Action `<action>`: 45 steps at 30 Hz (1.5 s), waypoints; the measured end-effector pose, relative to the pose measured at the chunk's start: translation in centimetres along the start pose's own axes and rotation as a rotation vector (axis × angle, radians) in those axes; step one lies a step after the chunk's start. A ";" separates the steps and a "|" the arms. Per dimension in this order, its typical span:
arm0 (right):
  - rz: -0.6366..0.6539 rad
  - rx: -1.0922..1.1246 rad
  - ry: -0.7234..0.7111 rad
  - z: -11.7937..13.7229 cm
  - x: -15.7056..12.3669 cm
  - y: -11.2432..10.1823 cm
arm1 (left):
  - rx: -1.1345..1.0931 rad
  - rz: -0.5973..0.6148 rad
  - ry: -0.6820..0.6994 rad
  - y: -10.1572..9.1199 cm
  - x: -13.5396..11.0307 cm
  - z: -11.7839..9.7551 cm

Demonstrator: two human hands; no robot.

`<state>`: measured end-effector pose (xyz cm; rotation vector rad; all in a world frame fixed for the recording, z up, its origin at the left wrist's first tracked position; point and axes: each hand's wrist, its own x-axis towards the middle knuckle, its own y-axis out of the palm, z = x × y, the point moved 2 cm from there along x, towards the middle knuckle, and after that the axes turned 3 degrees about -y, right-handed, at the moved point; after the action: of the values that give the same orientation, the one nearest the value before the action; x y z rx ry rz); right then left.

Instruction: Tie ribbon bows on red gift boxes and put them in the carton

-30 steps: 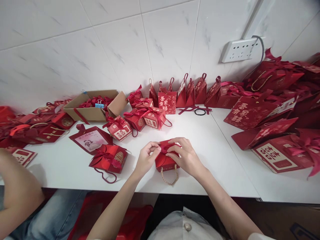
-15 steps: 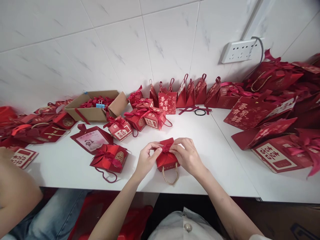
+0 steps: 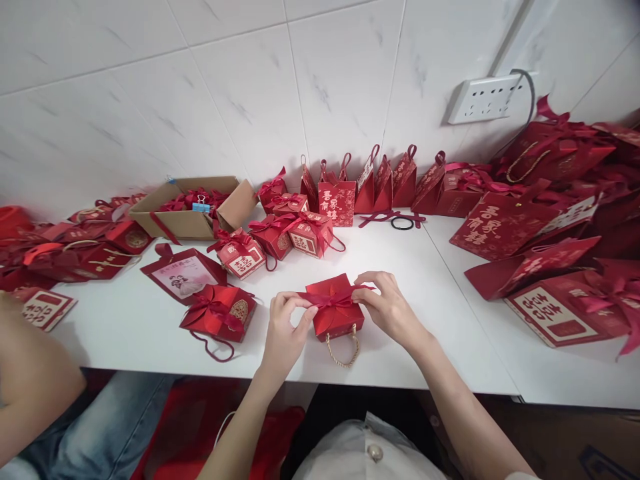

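Observation:
In the head view, a small red gift box (image 3: 336, 323) with a gold rope handle (image 3: 345, 360) sits on the white table in front of me. A red ribbon (image 3: 334, 299) runs across its top, gathered in the middle. My left hand (image 3: 287, 327) pinches the ribbon's left side between thumb and fingers. My right hand (image 3: 387, 303) pinches its right side, with a short tail poking out past the fingers. To the left of my left hand stands another red box (image 3: 219, 313) with a ribbon bow and a dark red cord.
A cardboard box (image 3: 173, 225) of red ribbons with a blue binder clip (image 3: 201, 205) stands back left. Red favour boxes (image 3: 337, 203) line the wall, and more bags (image 3: 500, 223) pile up at right. A co-worker's arm (image 3: 37, 380) is at far left.
My hands have moved apart, left hand to the left and right hand to the right, drawing the ribbon out sideways over the box top. The view has shifted slightly.

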<state>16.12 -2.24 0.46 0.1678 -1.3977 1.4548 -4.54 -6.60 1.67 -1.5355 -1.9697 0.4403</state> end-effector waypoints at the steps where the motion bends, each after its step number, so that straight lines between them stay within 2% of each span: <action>1: 0.004 -0.015 -0.005 -0.2 0.0 -0.1 | 0.008 0.001 -0.044 0.0 -0.2 0.1; 4: -0.001 -0.031 0.008 -0.7 0.0 -0.4 | 0.003 0.024 -0.176 0.3 -0.7 0.2; 6: -0.012 0.012 0.076 -0.8 0.1 -0.8 | -0.037 0.052 -0.245 0.5 -0.9 0.0; 9: -0.008 0.116 0.320 -0.3 0.3 -1.5 | -0.112 0.096 -0.336 0.5 -0.9 -0.4; 12: 0.110 0.226 0.592 0.6 0.4 -1.5 | -0.166 0.158 -0.378 0.5 -0.7 -0.6; 15: 0.272 0.333 0.764 1.6 0.5 -0.9 | -0.232 0.204 -0.370 0.6 -0.3 -0.4; 18: 0.279 0.379 0.870 2.0 0.7 -0.2 | -0.308 0.221 -0.357 1.0 0.0 -0.3; 26: 0.160 0.659 0.904 1.0 0.4 1.2 | -0.423 0.224 -0.351 1.6 0.0 -0.2; 37: 0.086 0.891 0.990 0.0 -0.2 1.9 | -0.389 0.314 -0.268 1.3 -0.3 0.6; 42: 0.049 1.055 1.056 -0.1 -0.2 2.0 | -0.431 0.384 -0.242 1.2 -0.3 1.5; 45: 0.034 1.160 1.073 0.0 -0.2 2.2 | -0.510 0.376 -0.240 1.4 -0.4 2.2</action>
<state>14.60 -1.79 -1.05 0.0532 0.3702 1.7921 -4.81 -6.36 -1.00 -2.2874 -2.0775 0.2913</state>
